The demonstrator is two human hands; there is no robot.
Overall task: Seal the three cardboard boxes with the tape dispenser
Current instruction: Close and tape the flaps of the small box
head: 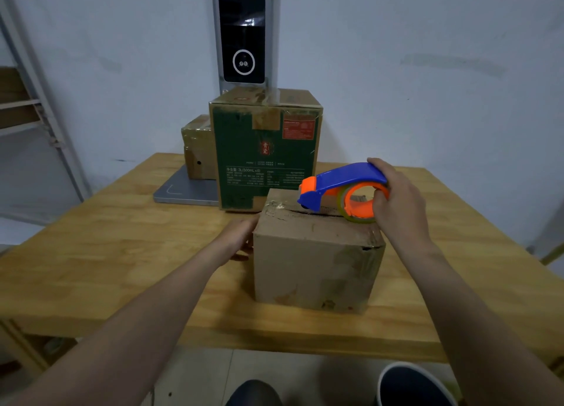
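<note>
A plain brown cardboard box (pixel 314 262) stands near the front of the wooden table (pixel 122 240). My right hand (pixel 399 204) grips a blue and orange tape dispenser (pixel 341 188), whose front end rests on the box's top seam. My left hand (pixel 241 237) presses flat against the box's left side, partly hidden by the box. Behind it stands a taller green printed box (pixel 265 149) with tape across its top. A smaller brown box (pixel 198 149) sits further back on the left, half hidden by the green one.
A grey device on a stand with a flat metal base (pixel 180 191) rises behind the boxes against the white wall. A metal shelf frame (pixel 36 106) stands at the left. A dark round bin (pixel 412 387) is on the floor below the table's front edge.
</note>
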